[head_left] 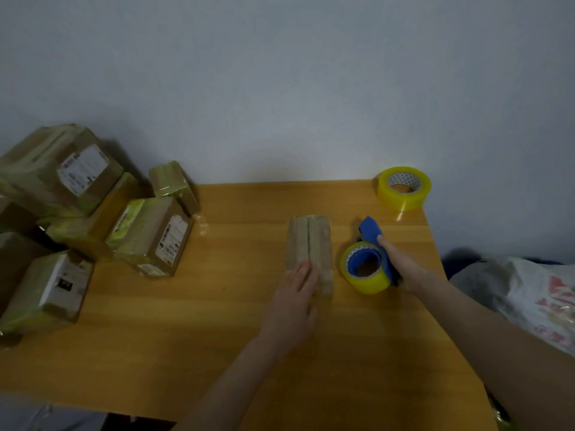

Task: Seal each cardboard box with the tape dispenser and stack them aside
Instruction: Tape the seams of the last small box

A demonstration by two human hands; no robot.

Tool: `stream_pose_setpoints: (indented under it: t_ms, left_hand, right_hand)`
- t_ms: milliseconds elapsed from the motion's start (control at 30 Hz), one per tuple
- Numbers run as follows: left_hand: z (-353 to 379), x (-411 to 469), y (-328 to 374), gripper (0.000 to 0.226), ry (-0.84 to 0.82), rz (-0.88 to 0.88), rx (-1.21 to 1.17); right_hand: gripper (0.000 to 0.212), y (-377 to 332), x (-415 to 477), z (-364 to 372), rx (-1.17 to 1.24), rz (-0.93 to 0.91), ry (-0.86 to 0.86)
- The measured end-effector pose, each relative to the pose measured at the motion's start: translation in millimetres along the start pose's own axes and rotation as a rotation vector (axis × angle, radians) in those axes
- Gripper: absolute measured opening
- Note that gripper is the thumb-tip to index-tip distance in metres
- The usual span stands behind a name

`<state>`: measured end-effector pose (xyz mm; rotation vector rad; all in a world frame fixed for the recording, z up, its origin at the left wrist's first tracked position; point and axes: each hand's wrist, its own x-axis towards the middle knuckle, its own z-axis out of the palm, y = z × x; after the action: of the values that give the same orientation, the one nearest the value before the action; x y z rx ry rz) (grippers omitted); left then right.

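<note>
Left hand lies flat, fingers spread, palm pressing the near end of the cardboard box, mid-table. Right hand is wrapped around the blue tape dispenser, just right of the box, resting on the table. One spare tape roll at far right corner. Six taped boxes piled left.
</note>
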<state>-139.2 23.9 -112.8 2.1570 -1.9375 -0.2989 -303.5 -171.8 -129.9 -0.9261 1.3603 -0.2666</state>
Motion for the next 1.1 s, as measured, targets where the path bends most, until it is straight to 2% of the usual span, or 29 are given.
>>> stream_pose_setpoints:
  t_ms: [67,167,200,267,333,400,567,733,833,967,1100]
  left_hand:
    - [-9.7,-5.0,-9.8,0.063,0.16,-0.115,-0.22]
    - [-18.7,-14.3,-28.7,0.049,0.343,-0.34,-0.388]
    - [-19.4,-15.3,-30.8,0.046,0.357,-0.404,-0.413]
    - [-17.6,-11.5,-24.4,0.043,0.329,-0.478,-0.434]
    - [-14.4,-3.3,-9.5,0.045,0.267,-0.511,-0.459]
    - [-10.3,6.6,3.0,0.045,0.234,-0.532,-0.526]
    - [-3.9,19.4,10.5,0.047,0.212,-0.64,-0.664]
    - [-10.1,10.1,-3.8,0.044,0.244,-0.605,-0.949]
    - [-10.3,6.7,-16.4,0.043,0.235,-0.661,-0.855]
    - [-11.7,12.1,-18.1,0.035,0.256,-0.652,-0.852]
    - [-7.4,15.6,-20.4,0.031,0.256,-0.643,-0.875]
  right_hand:
    - [0.067,-4.0,-9.7,-3.6,-0.251,-0.067,0.103]
    - [0.06,-8.5,-36.1,0.4,-0.629,-0.38,0.279]
    - [0.055,-6.0,-48.2,8.4,-0.669,-0.491,0.294]
    - [0.055,6.9,-70.4,35.8,-0.716,-0.615,0.201]
    - [0.062,25.5,-85.1,68.6,-0.739,-0.636,0.082]
    - [0.066,35.6,-90.7,93.3,-0.73,-0.646,0.04]
    - [0.065,43.6,-82.7,107.9,-0.639,-0.589,0.045]
    - [0.059,42.8,-79.5,95.3,-0.581,-0.62,0.081]
    - [0.057,41.3,-73.9,82.3,-0.663,-0.628,0.202]
    - [0.056,39.1,-68.7,83.7,-0.661,-0.673,0.14]
    - [0.052,40.0,-61.9,85.0,-0.572,-0.625,0.163]
